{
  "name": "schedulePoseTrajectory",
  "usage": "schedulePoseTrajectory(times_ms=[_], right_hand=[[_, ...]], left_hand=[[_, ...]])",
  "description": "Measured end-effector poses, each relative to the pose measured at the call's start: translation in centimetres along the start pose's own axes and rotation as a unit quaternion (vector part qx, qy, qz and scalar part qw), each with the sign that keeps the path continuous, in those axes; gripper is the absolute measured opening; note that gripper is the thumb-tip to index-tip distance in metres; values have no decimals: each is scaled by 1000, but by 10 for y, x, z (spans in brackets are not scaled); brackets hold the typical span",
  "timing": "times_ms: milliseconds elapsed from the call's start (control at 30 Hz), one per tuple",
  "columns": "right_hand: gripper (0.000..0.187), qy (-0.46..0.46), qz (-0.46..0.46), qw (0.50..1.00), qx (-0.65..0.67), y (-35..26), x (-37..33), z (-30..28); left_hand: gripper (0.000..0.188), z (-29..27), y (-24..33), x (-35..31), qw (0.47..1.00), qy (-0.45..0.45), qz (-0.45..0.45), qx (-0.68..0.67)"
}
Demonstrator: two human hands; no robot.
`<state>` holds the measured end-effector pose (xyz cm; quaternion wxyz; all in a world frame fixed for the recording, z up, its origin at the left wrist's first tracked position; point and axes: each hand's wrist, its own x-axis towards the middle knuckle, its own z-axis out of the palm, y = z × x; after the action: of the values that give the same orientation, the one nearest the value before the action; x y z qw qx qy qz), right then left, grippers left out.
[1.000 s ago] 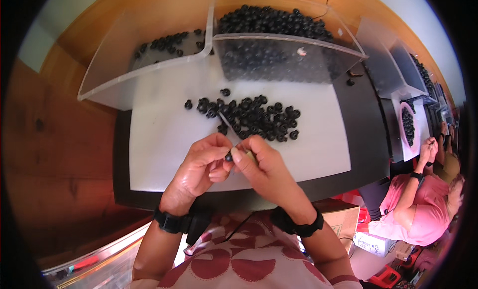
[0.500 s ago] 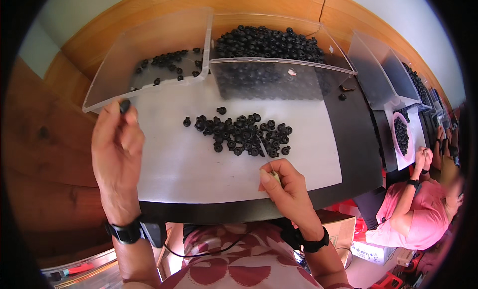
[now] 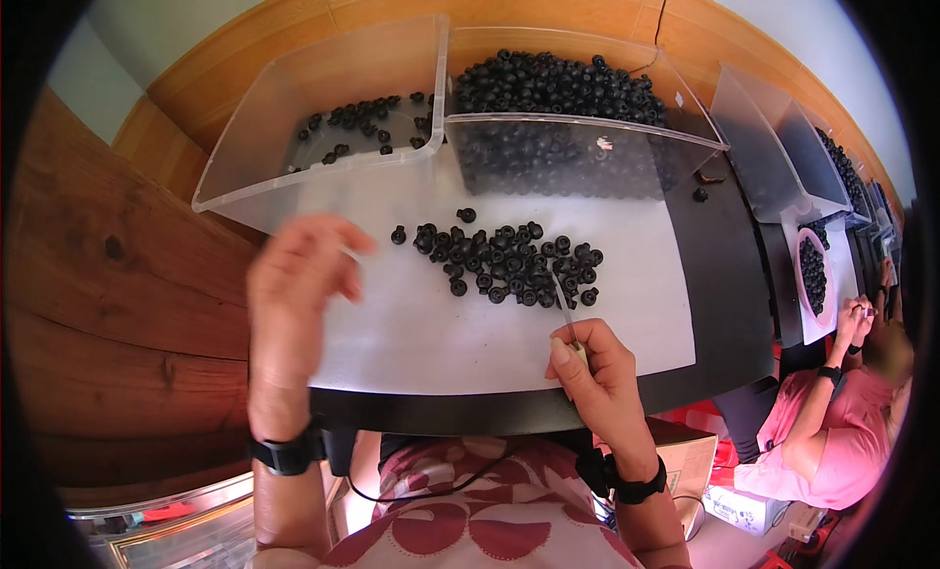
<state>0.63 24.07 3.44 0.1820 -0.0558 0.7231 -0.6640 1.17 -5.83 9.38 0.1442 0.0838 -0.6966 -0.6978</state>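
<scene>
My left hand (image 3: 302,280) is smeared by motion over the left part of the white sheet, in front of the left bin. Its fingers look apart, and no black piece shows in them. My right hand (image 3: 599,368), near the table's front edge, grips a thin-bladed knife (image 3: 566,307) by its pale handle. The blade points away from me, its tip at the right side of a pile of small black rounded parts (image 3: 509,260). These parts look like rubber or plastic, with ring-like ends. One single part (image 3: 399,235) lies left of the pile.
At the back left a clear plastic bin (image 3: 313,189) holds scattered black parts. Beside it another clear bin (image 3: 587,128) is heaped with them. More bins (image 3: 774,167) and a pink basin (image 3: 830,285) stand to the right, where a person in pink (image 3: 832,422) sits working.
My left hand has come back from the left bin's front edge, and the black part it held is gone from its fingers. The right hand still holds the knife. The view has shifted slightly.
</scene>
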Motion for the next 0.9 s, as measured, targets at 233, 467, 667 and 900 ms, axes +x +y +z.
schedulePoseTrajectory(times_ms=[233,467,667,900], right_hand=[[17,-34,-59,997,-32,10,1,6],[20,-34,-83,993,-76,11,0,5],[23,-30,-71,994,-80,7,4,-1],[29,-18,-72,997,7,6,24,16]], left_hand=[[18,49,-49,-12,914,-144,1,381],[25,63,-63,-4,853,-141,54,500],[21,67,-58,-11,879,-160,76,442],[20,79,-50,-38,963,-206,-171,14]])
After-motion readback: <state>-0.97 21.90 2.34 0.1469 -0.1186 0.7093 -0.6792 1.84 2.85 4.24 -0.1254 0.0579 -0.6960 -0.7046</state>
